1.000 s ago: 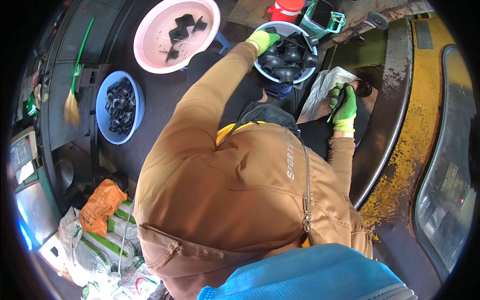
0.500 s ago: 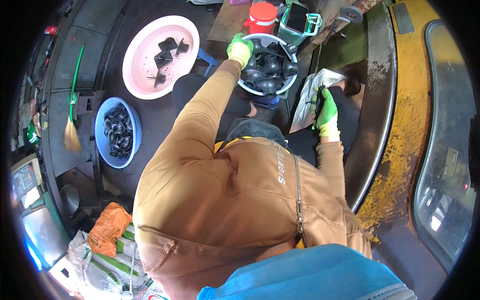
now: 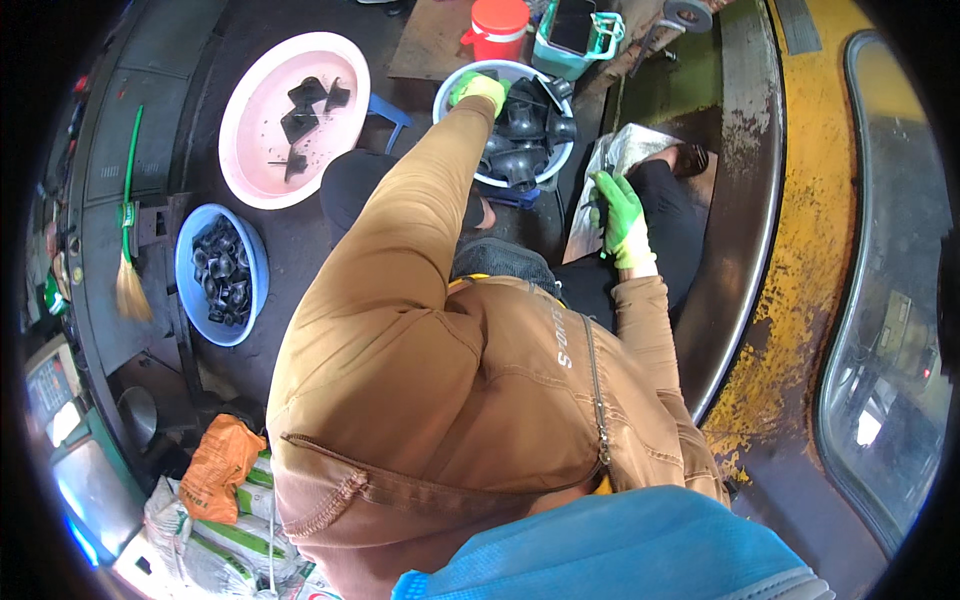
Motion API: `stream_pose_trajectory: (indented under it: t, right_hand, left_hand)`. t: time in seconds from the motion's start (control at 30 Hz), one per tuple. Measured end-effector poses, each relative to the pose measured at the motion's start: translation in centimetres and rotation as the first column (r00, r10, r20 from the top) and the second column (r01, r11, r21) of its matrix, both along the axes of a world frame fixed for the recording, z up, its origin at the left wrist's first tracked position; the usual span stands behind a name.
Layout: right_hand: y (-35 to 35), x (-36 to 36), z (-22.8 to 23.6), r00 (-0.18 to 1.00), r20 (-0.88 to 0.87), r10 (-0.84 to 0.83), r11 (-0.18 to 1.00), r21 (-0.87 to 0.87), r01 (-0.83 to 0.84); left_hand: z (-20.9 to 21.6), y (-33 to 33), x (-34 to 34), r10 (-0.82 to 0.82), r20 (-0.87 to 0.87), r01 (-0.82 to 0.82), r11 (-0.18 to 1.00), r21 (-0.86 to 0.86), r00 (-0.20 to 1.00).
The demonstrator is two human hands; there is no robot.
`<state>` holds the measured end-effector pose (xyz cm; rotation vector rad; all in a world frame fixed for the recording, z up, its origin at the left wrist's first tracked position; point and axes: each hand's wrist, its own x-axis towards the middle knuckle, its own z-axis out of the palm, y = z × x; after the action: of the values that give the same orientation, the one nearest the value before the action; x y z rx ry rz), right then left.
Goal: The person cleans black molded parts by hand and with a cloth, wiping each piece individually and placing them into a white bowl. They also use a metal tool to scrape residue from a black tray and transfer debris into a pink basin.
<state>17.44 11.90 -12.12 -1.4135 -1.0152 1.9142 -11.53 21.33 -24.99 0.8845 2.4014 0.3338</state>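
My left hand [image 3: 479,88], in a yellow-green glove, reaches over the rim of a white basin [image 3: 446,104] and in among black moulded parts [image 3: 521,168]. These look like curved, flared rubber pieces. Its fingertips are mostly hidden, so a grip on any one piece cannot be made out. By my right leg is my right hand [image 3: 626,222], gloved in the same colour. Its fingers are closed around a small dark thing [image 3: 599,212] whose kind does not show. A white sack [image 3: 640,146] lies under and beyond that hand.
A pink basin [image 3: 237,150] at the far left holds a few black pieces. Nearer stands a blue basin [image 3: 262,262] full of small black parts. Behind the white basin are a red jug [image 3: 498,32] and a green basket [image 3: 563,62]. A yellow metal machine [image 3: 790,330] borders the right.
My left hand has gone from the white basin's rim down among the black pieces. My right hand stays near my leg, still closed. The whole view has shifted slightly.
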Motion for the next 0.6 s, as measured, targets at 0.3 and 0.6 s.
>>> stream_pose_trajectory:
  t: [0.3,0.6]
  right_hand:
    - [3.1,-4.2,-8.1,0.866,0.500,0.012,0.994,-0.097,0.042]
    - [4.3,-7.1,-15.3,0.889,0.451,-0.083,0.992,-0.045,0.115]
  left_hand:
    - [4.9,-4.3,-0.9,-0.089,0.360,-0.129,0.832,0.539,0.929]
    - [3.9,-10.5,-2.6,-0.063,0.832,-0.596,0.668,0.446,0.552]
